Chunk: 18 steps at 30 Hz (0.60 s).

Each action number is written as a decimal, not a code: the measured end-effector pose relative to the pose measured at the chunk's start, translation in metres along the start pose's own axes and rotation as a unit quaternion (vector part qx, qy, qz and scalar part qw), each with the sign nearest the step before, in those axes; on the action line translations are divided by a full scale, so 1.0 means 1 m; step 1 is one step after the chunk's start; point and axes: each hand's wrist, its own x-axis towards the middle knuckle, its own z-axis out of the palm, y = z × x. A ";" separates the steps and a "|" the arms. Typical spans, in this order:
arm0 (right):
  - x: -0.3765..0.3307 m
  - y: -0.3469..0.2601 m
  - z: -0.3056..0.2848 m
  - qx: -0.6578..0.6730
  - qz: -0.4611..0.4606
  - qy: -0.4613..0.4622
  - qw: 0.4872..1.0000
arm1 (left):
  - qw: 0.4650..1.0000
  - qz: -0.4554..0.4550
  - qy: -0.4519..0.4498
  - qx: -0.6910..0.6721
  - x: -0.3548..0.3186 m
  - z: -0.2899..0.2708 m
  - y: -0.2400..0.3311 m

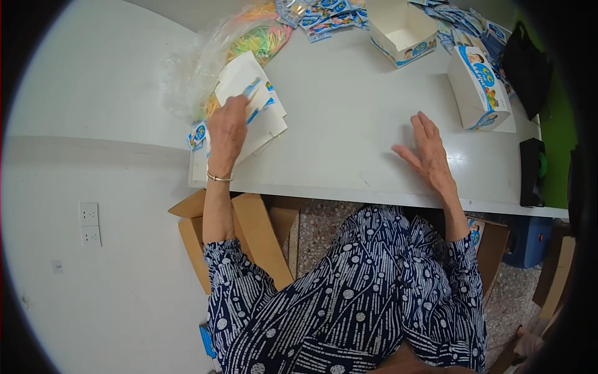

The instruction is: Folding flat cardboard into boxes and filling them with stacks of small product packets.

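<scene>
On the left of the white table, my left hand (pixel 227 128) is closed on a flattened carton (pixel 252 91), white with blue print. Its edge is slightly smeared by motion, and the palm hides part of the grip. Under and beside this hand lie more flat white cartons (pixel 265 128) in a loose pile. My right hand (pixel 430 153) hovers over or rests on the table at the right, fingers stretched and thumb apart, holding nothing. Nearest to it is a made-up white-and-blue box (pixel 479 90). Farther back stands another box (pixel 402 43) with its top open.
A clear plastic bag (pixel 202 62) with colourful thin strips (pixel 261 43) sits at the back left. Small blue packets (pixel 330 19) are heaped along the back. A black tape dispenser (pixel 532 174) stands at the right edge. Below the table is an open brown cardboard box (pixel 258 227).
</scene>
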 end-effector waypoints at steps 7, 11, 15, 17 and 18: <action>0.051 -0.056 -0.056 0.325 -0.111 0.028 0.939 | 0.913 0.375 -0.007 -0.161 0.048 -0.070 0.129; 0.049 -0.052 -0.085 0.384 -0.091 -0.164 0.904 | 0.888 0.415 0.006 -0.201 0.072 -0.067 0.154; 0.045 -0.043 -0.075 0.331 -0.043 -0.181 0.925 | 0.885 0.394 -0.094 -0.230 0.085 -0.061 0.173; 0.047 -0.047 -0.074 0.335 -0.052 -0.151 0.929 | 0.878 0.400 -0.112 -0.237 0.088 -0.052 0.178; 0.049 -0.044 -0.066 0.285 -0.064 -0.112 0.950 | 0.884 0.396 -0.024 -0.249 0.088 -0.048 0.178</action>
